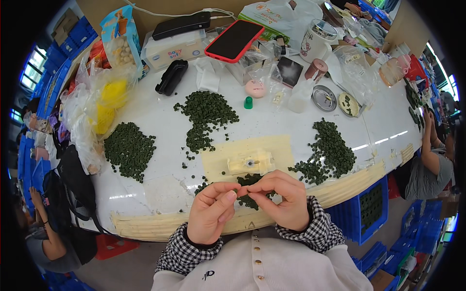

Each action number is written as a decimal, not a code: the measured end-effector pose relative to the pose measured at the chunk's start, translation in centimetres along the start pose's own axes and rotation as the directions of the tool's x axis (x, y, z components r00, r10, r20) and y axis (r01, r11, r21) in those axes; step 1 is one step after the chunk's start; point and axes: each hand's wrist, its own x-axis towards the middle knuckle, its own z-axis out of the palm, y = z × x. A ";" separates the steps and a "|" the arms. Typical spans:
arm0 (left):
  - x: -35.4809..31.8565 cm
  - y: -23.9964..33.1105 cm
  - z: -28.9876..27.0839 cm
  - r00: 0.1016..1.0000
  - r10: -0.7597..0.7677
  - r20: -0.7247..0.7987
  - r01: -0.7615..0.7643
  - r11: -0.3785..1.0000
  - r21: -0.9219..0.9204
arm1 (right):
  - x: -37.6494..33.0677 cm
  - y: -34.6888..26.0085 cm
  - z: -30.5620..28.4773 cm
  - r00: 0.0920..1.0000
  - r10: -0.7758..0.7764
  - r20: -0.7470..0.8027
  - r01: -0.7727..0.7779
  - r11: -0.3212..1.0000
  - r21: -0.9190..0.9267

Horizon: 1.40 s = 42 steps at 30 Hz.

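Observation:
In front of my chest, over the table's near edge, my left hand point(208, 213) and my right hand point(286, 199) meet at the fingertips. The left thumb and index finger pinch a small dark green piece point(236, 191). My right thumb and fingers are closed close beside it, and whatever lies between them is too small to make out. Just beyond the hands, a tape-wrapped block point(238, 165) with a small metal pin sits on a yellowish taped patch point(276, 144). A small heap of dark green pieces point(249, 179) lies partly hidden beneath my fingers.
Larger piles of green pieces lie at left point(130, 151), middle point(206, 111) and right point(335, 148). Along the back stand a red-cased phone point(234, 40), a white mug point(318, 41) and plastic bags point(109, 104). A blue crate point(370, 211) is below the right edge. Other people sit at both sides.

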 end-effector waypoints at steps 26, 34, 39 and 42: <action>0.4 -0.2 0.4 1.000 0.024 -0.015 -0.023 0.999 0.033 | 0.3 -0.1 0.0 0.980 -0.200 -0.023 0.188 0.951 -0.246; 0.3 0.1 0.3 1.000 -0.005 -0.019 0.005 1.000 0.006 | 0.2 0.2 0.0 0.976 -0.219 -0.004 0.210 0.939 -0.271; 0.3 0.0 0.1 1.000 -0.013 -0.001 0.013 1.000 -0.009 | 0.3 0.2 0.1 0.978 -0.208 -0.013 0.201 0.956 -0.212; 0.3 -0.2 0.0 1.000 -0.022 -0.002 0.022 1.000 -0.022 | 0.3 0.2 0.0 0.978 -0.207 -0.009 0.201 0.958 -0.206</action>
